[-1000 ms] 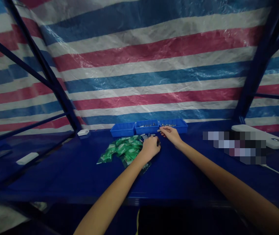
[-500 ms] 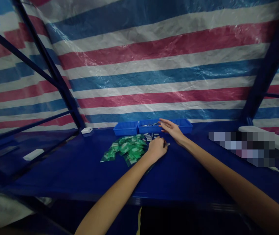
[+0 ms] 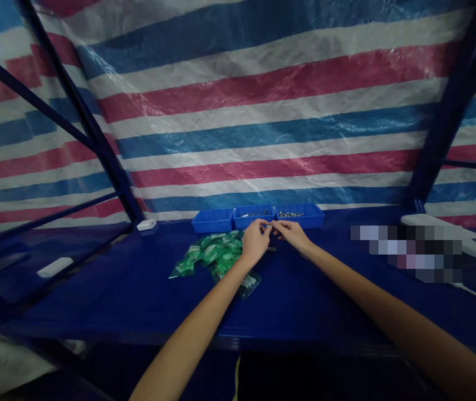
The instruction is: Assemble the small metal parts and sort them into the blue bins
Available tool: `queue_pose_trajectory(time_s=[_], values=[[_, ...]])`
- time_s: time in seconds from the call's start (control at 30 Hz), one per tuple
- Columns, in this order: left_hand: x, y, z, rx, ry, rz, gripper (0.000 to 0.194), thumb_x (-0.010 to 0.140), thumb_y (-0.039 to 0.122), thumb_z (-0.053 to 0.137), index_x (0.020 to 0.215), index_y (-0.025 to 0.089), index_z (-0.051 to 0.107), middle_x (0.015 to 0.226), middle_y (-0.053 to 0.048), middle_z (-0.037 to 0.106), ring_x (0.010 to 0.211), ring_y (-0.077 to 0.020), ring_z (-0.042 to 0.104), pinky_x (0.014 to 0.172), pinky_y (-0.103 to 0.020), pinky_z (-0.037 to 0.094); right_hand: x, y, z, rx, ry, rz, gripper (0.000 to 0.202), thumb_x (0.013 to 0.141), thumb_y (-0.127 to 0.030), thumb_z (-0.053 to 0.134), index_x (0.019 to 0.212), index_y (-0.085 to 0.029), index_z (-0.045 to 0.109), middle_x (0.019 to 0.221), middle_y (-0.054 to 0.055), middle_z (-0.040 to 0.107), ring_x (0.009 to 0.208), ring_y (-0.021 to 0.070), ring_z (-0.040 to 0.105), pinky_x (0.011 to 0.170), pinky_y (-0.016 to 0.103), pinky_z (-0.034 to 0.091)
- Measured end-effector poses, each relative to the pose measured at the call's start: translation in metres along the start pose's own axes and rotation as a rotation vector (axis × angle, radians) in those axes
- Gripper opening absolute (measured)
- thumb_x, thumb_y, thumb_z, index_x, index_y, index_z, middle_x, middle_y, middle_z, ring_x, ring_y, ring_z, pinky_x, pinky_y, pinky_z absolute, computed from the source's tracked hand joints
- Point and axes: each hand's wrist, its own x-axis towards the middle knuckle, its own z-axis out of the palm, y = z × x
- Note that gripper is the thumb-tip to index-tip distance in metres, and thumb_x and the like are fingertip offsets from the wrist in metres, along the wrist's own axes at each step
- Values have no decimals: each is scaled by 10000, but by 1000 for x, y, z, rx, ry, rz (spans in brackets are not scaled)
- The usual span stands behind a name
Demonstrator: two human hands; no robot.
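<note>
Striped plastic sheeting hangs behind our blue tabletop. Three blue trays stand in a row at its back; green packets lie heaped nearer us. Half a second ago our left hand and right hand were apart; now they meet in front of the trays, so the work looks two-handed. Our left seems pinched on a small piece; whether our right grips it too, we cannot tell.

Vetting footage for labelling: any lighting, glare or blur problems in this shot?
Head view: dim overall, glare streaks on the striped sheet; head view: small piece at the fingers too soft to identify; head view: pixelated patch at right hides detail.
</note>
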Motion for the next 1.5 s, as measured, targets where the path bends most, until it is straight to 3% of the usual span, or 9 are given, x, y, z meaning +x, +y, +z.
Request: queue_pose_trajectory(time_s=[0.13,0.27,0.43,0.6,0.87,1.07,1.23,1.37,1.5], values=[[5,-1,2,-193,63,-15,158,785,207,544,910,153,623,753,-25,628,708,-132,584,694,-244,451,-4,-5,2,273,-25,129,256,742,-346,608,936,-204,695,927,47,679,827,146,608,616,209,460],[7,-3,3,-308,104,9,176,780,188,535,923,152,633,764,-22,644,666,-113,576,668,-226,451,-7,-7,2,389,-64,168,255,737,-301,635,976,-224,680,991,44,674,864,141,611,656,215,472],[9,-5,2,-306,119,18,184,776,195,535,905,150,658,847,-44,669,718,-122,584,705,-240,457,-9,-6,4,347,-119,166,361,698,-246,676,1056,-219,633,936,40,690,830,132,625,643,210,476],[8,-3,-1,-150,102,20,160,777,232,539,828,150,666,841,-49,666,776,-140,577,766,-273,446,-12,-6,9,247,-133,114,357,654,-213,689,1008,-189,644,796,23,700,696,129,627,621,234,483],[6,-1,-2,-62,115,-18,130,775,257,540,837,162,604,779,-16,616,787,-133,571,753,-256,434,-10,-9,6,190,-67,91,288,691,-257,650,969,-183,670,883,56,702,769,149,636,629,249,489],[4,-1,-1,-53,-32,-41,220,810,324,496,954,176,569,745,-2,624,709,-129,589,685,-242,432,-5,-3,3,170,3,54,296,709,-365,621,928,-178,690,835,53,693,713,143,617,581,231,466],[-5,2,-1,163,-242,-10,562,665,501,639,1108,184,499,794,-15,649,817,-199,612,801,-328,423,2,1,-4,141,116,30,380,689,-473,600,888,-162,687,789,59,675,670,141,598,575,240,468],[-12,7,-5,326,-389,70,349,659,403,679,935,206,597,812,-19,655,861,-213,609,854,-354,401,6,3,-8,124,167,40,352,663,-484,615,779,-157,674,694,41,649,599,125,576,544,232,459],[-13,6,-2,308,-423,100,187,712,292,650,874,202,629,761,-13,654,797,-185,617,774,-302,440,7,4,-7,110,143,28,314,652,-461,632,722,-156,651,624,23,625,562,119,565,529,232,457]])
